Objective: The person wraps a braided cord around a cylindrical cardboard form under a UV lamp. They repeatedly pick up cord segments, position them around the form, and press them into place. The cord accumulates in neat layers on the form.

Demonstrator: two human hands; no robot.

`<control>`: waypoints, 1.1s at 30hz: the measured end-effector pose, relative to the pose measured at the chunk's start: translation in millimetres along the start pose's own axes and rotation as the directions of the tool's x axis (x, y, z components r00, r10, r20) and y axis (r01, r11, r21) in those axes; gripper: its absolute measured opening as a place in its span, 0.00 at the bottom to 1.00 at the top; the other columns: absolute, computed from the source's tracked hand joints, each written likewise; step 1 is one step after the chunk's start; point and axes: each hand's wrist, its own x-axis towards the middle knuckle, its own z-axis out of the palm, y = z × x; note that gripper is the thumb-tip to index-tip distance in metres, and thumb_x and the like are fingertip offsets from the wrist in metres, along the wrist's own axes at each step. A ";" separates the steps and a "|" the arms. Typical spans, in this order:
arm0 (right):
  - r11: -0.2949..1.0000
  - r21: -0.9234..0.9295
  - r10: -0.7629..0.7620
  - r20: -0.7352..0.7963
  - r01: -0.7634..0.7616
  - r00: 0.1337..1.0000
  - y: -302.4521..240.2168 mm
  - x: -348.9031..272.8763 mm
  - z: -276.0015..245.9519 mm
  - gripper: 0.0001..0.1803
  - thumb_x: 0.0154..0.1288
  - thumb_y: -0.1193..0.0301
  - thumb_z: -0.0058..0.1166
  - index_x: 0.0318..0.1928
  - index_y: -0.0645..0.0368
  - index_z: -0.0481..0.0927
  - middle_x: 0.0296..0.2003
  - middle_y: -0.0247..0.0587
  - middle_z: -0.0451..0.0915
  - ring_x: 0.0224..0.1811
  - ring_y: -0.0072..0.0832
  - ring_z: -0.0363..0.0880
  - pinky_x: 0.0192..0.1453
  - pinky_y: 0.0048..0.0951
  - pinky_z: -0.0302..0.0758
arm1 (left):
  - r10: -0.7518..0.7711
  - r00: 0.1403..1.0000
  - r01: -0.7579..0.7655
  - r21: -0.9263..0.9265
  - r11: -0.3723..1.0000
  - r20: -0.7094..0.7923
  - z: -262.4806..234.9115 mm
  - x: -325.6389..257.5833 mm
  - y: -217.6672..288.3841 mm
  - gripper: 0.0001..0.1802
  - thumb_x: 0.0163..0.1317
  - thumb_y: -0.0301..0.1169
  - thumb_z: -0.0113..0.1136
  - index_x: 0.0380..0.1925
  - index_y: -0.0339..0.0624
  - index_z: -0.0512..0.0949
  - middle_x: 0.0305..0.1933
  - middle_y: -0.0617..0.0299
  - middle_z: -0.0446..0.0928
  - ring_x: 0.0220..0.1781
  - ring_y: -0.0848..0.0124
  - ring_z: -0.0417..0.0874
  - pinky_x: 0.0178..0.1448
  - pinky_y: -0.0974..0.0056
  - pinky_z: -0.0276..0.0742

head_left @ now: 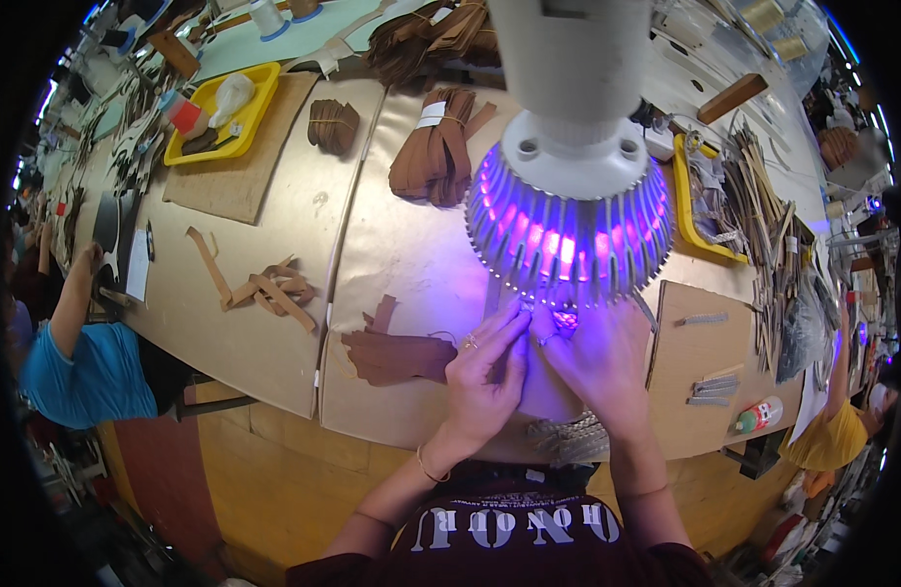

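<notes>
Beneath finned lamp (570, 220) glowing violet, our left hand (485, 370) and right hand (602, 362) nearly meet over worktop (382, 254). Small patterned piece (565, 320) sits at our right fingers, partly hidden by lamp. Left fingers bunched together, right fingers curled; whether either clamps on piece, we cannot tell. Brown strap bundle (399, 356) lies just left of our left hand, silvery braided strips (576, 439) between our forearms, cardboard sheet (705, 342) with grey braided pieces (715, 388) to our right.
</notes>
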 end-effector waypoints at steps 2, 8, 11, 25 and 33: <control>0.999 -0.015 -0.042 -0.005 0.042 0.999 -1.3 0.6 -7.6 0.11 0.62 0.61 0.60 0.36 0.53 0.78 0.26 0.36 0.81 0.28 0.36 0.79 0.42 0.39 0.68 | 0.011 1.000 -0.012 0.024 1.000 0.029 -3.4 2.1 1.7 0.19 0.62 0.23 0.59 0.54 0.38 0.79 0.55 0.48 0.80 0.59 0.55 0.80 0.63 0.58 0.73; 0.992 -0.078 0.092 -0.059 -0.097 0.994 15.7 -12.6 -53.2 0.18 0.57 0.56 0.68 0.31 0.59 0.82 0.17 0.39 0.77 0.17 0.31 0.75 0.25 0.34 0.68 | 0.063 0.992 -0.075 0.112 0.991 0.114 -9.4 5.2 4.6 0.17 0.63 0.25 0.59 0.53 0.38 0.79 0.57 0.44 0.78 0.60 0.52 0.79 0.64 0.55 0.72; 0.981 0.016 0.191 0.040 -0.192 0.981 31.5 -13.9 -62.5 0.20 0.58 0.56 0.68 0.26 0.60 0.81 0.12 0.35 0.69 0.13 0.26 0.64 0.21 0.30 0.60 | 0.119 0.978 -0.151 0.182 0.972 0.173 -12.9 6.7 5.1 0.17 0.63 0.27 0.59 0.53 0.39 0.79 0.58 0.42 0.77 0.60 0.51 0.78 0.65 0.53 0.70; 0.945 0.205 0.236 0.111 -0.254 0.965 49.5 -23.7 -57.1 0.21 0.61 0.56 0.63 0.24 0.61 0.82 0.12 0.41 0.72 0.15 0.37 0.73 0.25 0.36 0.68 | 0.090 0.960 -0.151 0.216 0.965 0.265 -17.0 7.4 8.5 0.22 0.61 0.22 0.59 0.57 0.36 0.73 0.58 0.41 0.76 0.60 0.47 0.77 0.65 0.51 0.69; 0.894 0.340 0.258 0.138 -0.291 0.956 69.5 -27.0 -37.3 0.23 0.62 0.54 0.64 0.26 0.64 0.81 0.12 0.36 0.67 0.14 0.23 0.63 0.21 0.30 0.60 | 0.066 0.951 -0.169 0.326 0.930 0.303 -18.8 9.9 16.3 0.21 0.60 0.22 0.58 0.55 0.35 0.76 0.58 0.41 0.77 0.60 0.49 0.78 0.66 0.52 0.69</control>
